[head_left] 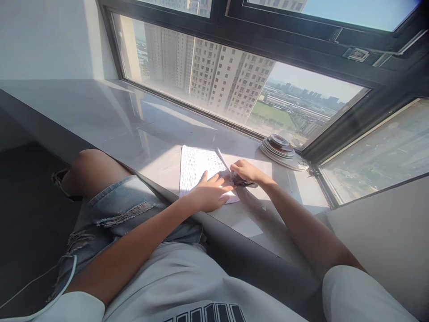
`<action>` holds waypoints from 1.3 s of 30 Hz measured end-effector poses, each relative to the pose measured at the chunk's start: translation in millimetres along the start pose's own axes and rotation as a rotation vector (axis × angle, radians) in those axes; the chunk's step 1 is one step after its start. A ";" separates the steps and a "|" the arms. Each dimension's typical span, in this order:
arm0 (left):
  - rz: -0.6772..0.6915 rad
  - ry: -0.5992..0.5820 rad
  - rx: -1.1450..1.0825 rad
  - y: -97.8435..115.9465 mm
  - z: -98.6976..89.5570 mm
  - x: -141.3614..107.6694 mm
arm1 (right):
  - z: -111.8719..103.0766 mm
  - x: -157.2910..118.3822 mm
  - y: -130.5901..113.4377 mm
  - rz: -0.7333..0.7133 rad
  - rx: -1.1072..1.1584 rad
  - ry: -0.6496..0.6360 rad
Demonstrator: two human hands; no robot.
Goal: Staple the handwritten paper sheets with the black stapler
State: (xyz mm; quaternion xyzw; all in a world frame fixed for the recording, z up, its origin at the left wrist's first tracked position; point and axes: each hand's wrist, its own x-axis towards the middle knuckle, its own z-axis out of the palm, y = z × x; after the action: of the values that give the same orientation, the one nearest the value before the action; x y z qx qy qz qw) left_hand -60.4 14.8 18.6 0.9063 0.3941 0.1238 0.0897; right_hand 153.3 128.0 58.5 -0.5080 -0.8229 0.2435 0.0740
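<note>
A white sheet of paper (192, 172) covered with rows of small dark marks lies on the sill in front of me. My left hand (212, 192) rests flat on its lower right part, fingers spread. At the sheet's right edge, my right hand (246, 171) is closed, thumb and fingers drawn together around the lower end of a slim white pen (221, 157), which slants up and to the left. A dark, flat object (244, 182) shows just below my right hand; its kind is hard to make out.
Stacked plates or discs (278, 150) stand by the window at the right corner of the pale sill (161, 165). A dark-framed window (217, 71) rises behind. The sill's front edge runs along my legs, and a white cable (72, 273) hangs at lower left.
</note>
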 end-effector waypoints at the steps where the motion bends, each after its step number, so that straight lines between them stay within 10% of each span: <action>1: 0.000 0.001 0.000 0.3 -0.4 -0.1 | 0.0 -0.3 -0.6 0.003 -0.002 0.000; 25: 0.003 -0.012 -0.007 -3.2 3.0 2.8 | 22.4 -7.8 -33.6 0.027 -0.626 0.028; 39: -0.048 -0.038 0.034 -2.2 5.2 2.0 | -23.1 5.2 18.7 0.228 -0.191 -0.061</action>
State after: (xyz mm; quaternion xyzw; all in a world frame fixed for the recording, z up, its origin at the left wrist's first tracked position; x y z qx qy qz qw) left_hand -59.1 17.4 13.4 0.9001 0.4161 0.0975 0.0847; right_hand 174.3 146.9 69.0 -0.5951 -0.7812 0.1863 -0.0280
